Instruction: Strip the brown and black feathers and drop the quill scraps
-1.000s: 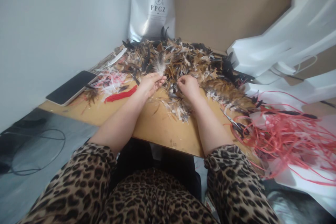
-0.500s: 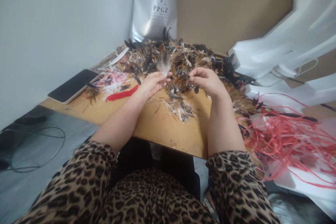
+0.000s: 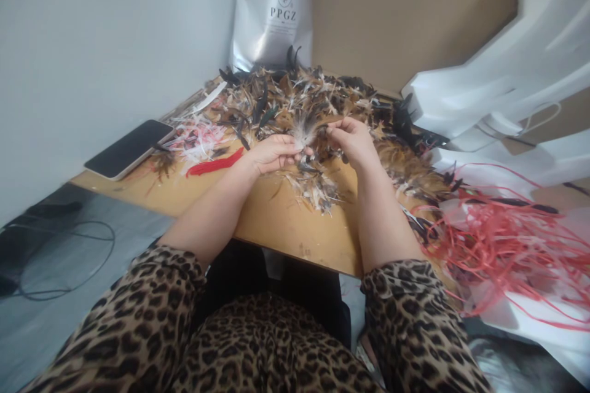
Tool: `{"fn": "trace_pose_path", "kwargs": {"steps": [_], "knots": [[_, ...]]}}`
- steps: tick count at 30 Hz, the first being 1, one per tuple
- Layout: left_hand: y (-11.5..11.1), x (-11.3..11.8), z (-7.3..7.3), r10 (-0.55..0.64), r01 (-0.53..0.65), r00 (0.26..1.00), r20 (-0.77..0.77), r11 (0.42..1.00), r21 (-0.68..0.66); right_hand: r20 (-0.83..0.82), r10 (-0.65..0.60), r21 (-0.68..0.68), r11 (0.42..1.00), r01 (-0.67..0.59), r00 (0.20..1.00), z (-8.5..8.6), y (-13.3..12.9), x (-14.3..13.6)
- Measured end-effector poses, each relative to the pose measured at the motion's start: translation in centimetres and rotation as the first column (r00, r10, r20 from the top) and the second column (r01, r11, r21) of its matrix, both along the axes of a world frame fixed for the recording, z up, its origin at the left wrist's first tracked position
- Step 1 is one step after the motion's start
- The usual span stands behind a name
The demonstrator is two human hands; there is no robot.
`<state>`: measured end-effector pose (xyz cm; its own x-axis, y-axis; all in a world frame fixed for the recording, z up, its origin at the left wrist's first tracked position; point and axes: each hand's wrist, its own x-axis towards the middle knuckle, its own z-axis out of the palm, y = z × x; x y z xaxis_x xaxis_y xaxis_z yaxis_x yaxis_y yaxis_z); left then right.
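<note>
Grey-and-white, a fluffy tuft of feathers (image 3: 304, 130) stands upright in front of me, near the middle of a tan wooden bench (image 3: 295, 239). My left hand (image 3: 280, 152) pinches it by its lower end between thumb and fingers, so that the plumes fan out above my grip. My right hand (image 3: 350, 138) is raised just beside the tuft, on its right, thumb and forefinger drawn close together; I cannot tell whether a feather is caught between them, as everything behind is brown and tangled.

Behind both hands spreads a broad heap of brown, black and cream feathers (image 3: 295, 89). Nearer to me, below my hands, lies a small loose pile of pale and dark feathers (image 3: 318, 192). Left of my left hand are a bright red, soft-looking strip (image 3: 214, 163), a tangle of pink and white shreds (image 3: 198, 138) and, at the bench's left edge, a black-screened phone (image 3: 129, 148). To my right is a large snarl of coral-pink ribbon (image 3: 511, 239). A shiny silver bag (image 3: 274, 18) marked PPGZ stands behind the heap. Leopard-print sleeves (image 3: 410, 319) cover my upper arms.
</note>
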<state>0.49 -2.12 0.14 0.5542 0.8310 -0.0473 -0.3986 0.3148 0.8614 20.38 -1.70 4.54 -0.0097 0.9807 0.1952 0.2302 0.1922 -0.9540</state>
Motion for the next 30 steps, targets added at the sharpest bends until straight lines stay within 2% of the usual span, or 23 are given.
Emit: {"fn": "trace_pose_path", "kwargs": {"steps": [3,7,10,13,17,21,25,30], "knots": [[0.2,0.1,0.1,0.088,-0.088,0.996,0.015,0.996,-0.007,-0.008,0.005,-0.055,0.998,-0.005,1.000,0.0,-0.2,-0.3],[0.5,0.1,0.0,0.170,-0.170,0.981,0.094,0.985,-0.016,0.085,0.200,-0.189,0.965,-0.181,0.976,0.4,-1.0,-0.9],[0.7,0.2,0.0,0.198,-0.197,0.974,0.108,0.980,-0.024,0.130,0.268,-0.187,0.952,-0.242,0.955,0.2,-1.5,-1.9],[0.6,0.4,0.0,0.217,-0.215,0.971,0.099,0.976,-0.033,0.144,0.207,-0.133,0.973,-0.188,0.968,-0.6,-1.7,-3.1],[0.6,0.5,0.0,0.215,-0.213,0.972,0.092,0.977,-0.032,0.123,0.155,-0.168,0.977,-0.133,0.980,-1.6,-1.4,-3.8],[0.8,0.6,-0.1,0.259,-0.251,0.960,0.109,0.965,-0.083,-0.072,0.121,-0.225,0.965,-0.134,0.990,-1.8,-1.1,-3.7],[1.0,0.6,-0.2,0.307,-0.287,0.946,0.109,0.944,-0.163,-0.257,0.057,-0.165,0.981,-0.102,0.965,-1.9,-0.7,-3.6],[0.8,0.9,-0.4,0.261,-0.245,0.963,0.062,0.951,-0.186,-0.304,0.032,-0.075,0.996,-0.058,0.952,-2.7,-0.3,-4.1]]}}
